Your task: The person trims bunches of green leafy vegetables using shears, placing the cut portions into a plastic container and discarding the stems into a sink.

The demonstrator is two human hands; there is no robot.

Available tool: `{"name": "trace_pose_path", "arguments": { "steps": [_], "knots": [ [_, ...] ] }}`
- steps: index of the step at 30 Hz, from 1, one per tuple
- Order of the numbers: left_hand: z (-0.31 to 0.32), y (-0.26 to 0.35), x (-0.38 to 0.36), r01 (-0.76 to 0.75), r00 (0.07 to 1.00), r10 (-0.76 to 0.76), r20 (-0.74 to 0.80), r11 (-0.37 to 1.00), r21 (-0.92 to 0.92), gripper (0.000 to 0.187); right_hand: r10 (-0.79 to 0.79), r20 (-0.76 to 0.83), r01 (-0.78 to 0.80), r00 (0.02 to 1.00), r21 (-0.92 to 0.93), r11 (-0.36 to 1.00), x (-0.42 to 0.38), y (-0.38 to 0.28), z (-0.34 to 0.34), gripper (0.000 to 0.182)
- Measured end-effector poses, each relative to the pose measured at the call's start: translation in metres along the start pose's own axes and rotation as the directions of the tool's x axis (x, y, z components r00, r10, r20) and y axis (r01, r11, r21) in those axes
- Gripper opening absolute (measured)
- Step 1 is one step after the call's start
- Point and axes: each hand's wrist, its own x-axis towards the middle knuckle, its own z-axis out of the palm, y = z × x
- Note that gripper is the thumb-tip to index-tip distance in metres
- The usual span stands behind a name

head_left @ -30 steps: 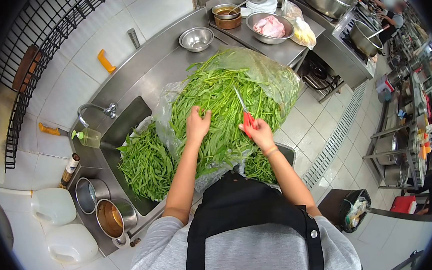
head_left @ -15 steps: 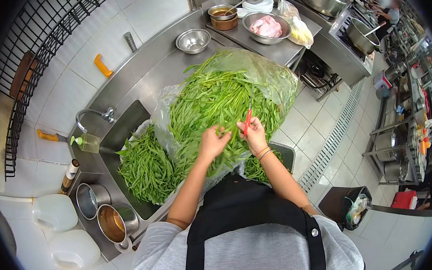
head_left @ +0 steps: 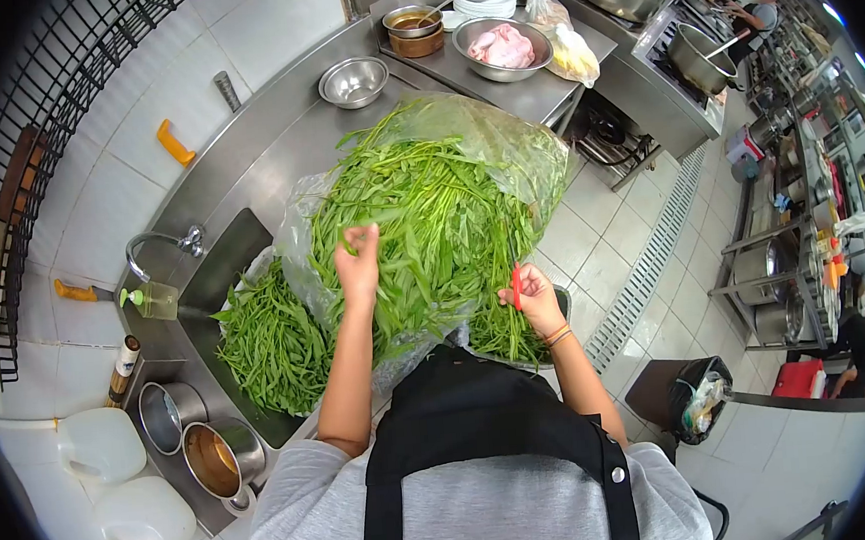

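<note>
A large heap of leafy green stems (head_left: 418, 211) lies on a clear plastic bag (head_left: 524, 143) in front of me. Over the heap's left side is my left hand (head_left: 358, 260), fingers curled; blur hides whether any leaf is between them. My right hand (head_left: 537, 298) grips red-handled scissors (head_left: 517, 286) at the heap's lower right, blades pointing away from me. More greens (head_left: 275, 341) fill the left sink basin (head_left: 259, 232). Another pile of cut greens (head_left: 505, 331) sits in the right basin, just below the scissors.
Beyond the heap are an empty steel bowl (head_left: 353, 83) and a bowl of raw meat (head_left: 503, 50). Steel pots (head_left: 223, 459) and a soap bottle (head_left: 158, 300) stand left. A bin (head_left: 678, 399) is at right. A person (head_left: 758, 16) stands far off by the stoves.
My left hand has moved left and away from the right hand, over the heap. My right hand with the scissors has shifted right and down. The whole view has shifted slightly.
</note>
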Motion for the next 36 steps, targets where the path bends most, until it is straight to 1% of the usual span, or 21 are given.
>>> {"name": "trace_pose_path", "arguments": {
  "steps": [2, 3, 6, 7, 8, 9, 10, 11, 12, 14, 16, 19, 20, 21, 23, 25, 27, 29, 31, 35, 36],
  "knots": [
    [0.002, 0.004, 0.007, 0.02, 0.999, -0.02, -0.036, 1.0, -0.006, 0.019, -0.015, 0.081, 0.013, 0.997, 0.028, 1.0, 0.004, -0.001, 0.001, 0.027],
    [0.008, 0.004, 0.007, 0.078, 0.988, -0.079, 0.13, 0.997, 0.012, 0.022, -0.019, 0.078, 0.016, 0.997, 0.033, 0.999, 0.006, -0.006, 0.005, 0.027],
    [0.037, 0.006, -0.009, 0.148, 0.835, -0.248, 0.491, 0.961, 0.233, 0.037, 0.017, 0.205, -0.025, 0.979, 0.038, 0.999, 0.009, -0.028, 0.027, 0.028],
    [0.05, 0.017, -0.02, 0.3, 0.748, -0.449, 0.488, 0.886, 0.355, 0.038, 0.015, 0.204, -0.024, 0.979, 0.04, 0.999, 0.008, -0.036, 0.038, 0.028],
    [0.068, -0.012, -0.02, 0.365, 0.7, -0.505, 0.505, 0.861, 0.355, 0.038, -0.009, 0.232, -0.002, 0.973, 0.047, 0.999, 0.007, -0.044, 0.049, 0.029],
    [0.082, -0.046, -0.019, 0.388, 0.621, -0.487, 0.614, 0.872, 0.299, 0.039, -0.033, 0.259, 0.02, 0.965, 0.054, 0.998, 0.007, -0.046, 0.059, 0.031],
    [0.1, -0.063, -0.028, 0.385, 0.614, -0.331, 0.716, 0.918, 0.095, 0.039, -0.077, 0.271, 0.051, 0.96, 0.102, 0.993, 0.008, -0.041, 0.063, 0.029],
    [0.122, -0.119, -0.018, 0.251, 0.581, -0.215, 0.785, 0.965, 0.078, 0.037, -0.125, 0.325, 0.123, 0.937, 0.027, 0.992, 0.009, -0.036, 0.063, 0.03],
    [0.127, -0.115, -0.022, 0.251, 0.577, -0.213, 0.789, 0.965, 0.077, 0.037, -0.126, 0.337, 0.12, 0.933, 0.038, 0.992, 0.004, -0.043, 0.07, 0.03],
    [0.131, -0.092, -0.036, -0.08, 0.737, -0.158, 0.658, 0.945, 0.317, 0.038, -0.048, 0.301, 0.036, 0.953, 0.046, 0.998, -0.016, -0.069, 0.084, 0.033],
    [0.133, -0.078, -0.045, -0.339, 0.846, -0.018, 0.533, 0.752, 0.565, 0.04, -0.037, 0.251, 0.045, 0.967, -0.027, 0.999, -0.034, -0.084, 0.075, 0.033],
    [0.134, -0.093, -0.038, -0.241, 0.869, 0.025, 0.494, 0.893, 0.38, 0.037, -0.206, 0.099, 0.214, 0.974, -0.081, 0.973, -0.052, -0.096, 0.047, 0.027],
    [0.128, -0.078, -0.043, -0.45, 0.855, 0.187, 0.484, 0.732, 0.511, 0.035, -0.224, 0.033, 0.227, 0.974, -0.113, 0.967, -0.061, -0.104, 0.039, 0.028],
    [0.121, -0.051, -0.046, -0.45, 0.853, 0.184, 0.488, 0.733, 0.51, 0.035, -0.245, -0.031, 0.238, 0.969, -0.147, 0.96, -0.069, -0.109, 0.029, 0.029],
    [0.111, -0.022, -0.044, -0.081, 0.878, -0.103, 0.468, 0.93, 0.357, 0.036, -0.354, -0.112, 0.327, 0.928, -0.205, 0.923, -0.087, -0.11, 0.005, 0.032],
    [0.105, -0.03, -0.039, -0.087, 0.886, -0.037, 0.462, 0.966, 0.245, 0.037, -0.391, -0.274, 0.331, 0.878, -0.241, 0.912, -0.101, -0.113, -0.004, 0.037],
    [0.096, -0.02, -0.036, 0.156, 0.955, -0.13, 0.266, 0.984, -0.081, 0.032, -0.394, -0.363, 0.301, 0.844, -0.286, 0.91, -0.11, -0.106, -0.022, 0.037],
    [0.076, 0.009, -0.029, 0.173, 0.941, -0.134, 0.312, 0.98, -0.102, 0.028, -0.395, -0.374, 0.33, 0.839, -0.228, 0.916, -0.11, -0.082, -0.045, 0.034],
    [0.067, 0.032, -0.027, 0.192, 0.924, -0.137, 0.357, 0.974, -0.123, 0.025, -0.247, -0.354, 0.134, 0.902, -0.314, 0.94, -0.108, -0.05, -0.067, 0.031],
    [0.062, 0.051, -0.021, 0.263, 0.919, -0.167, 0.356, 0.935, -0.238, 0.021, 0.091, -0.265, -0.161, 0.96, -0.258, 0.953, -0.098, 0.025, -0.1, 0.029],
    [0.061, 0.053, -0.02, 0.266, 0.908, -0.166, 0.385, 0.938, -0.223, 0.022, 0.093, -0.257, -0.161, 0.962, -0.258, 0.953, -0.096, 0.032, -0.103, 0.029]
  ]
}}
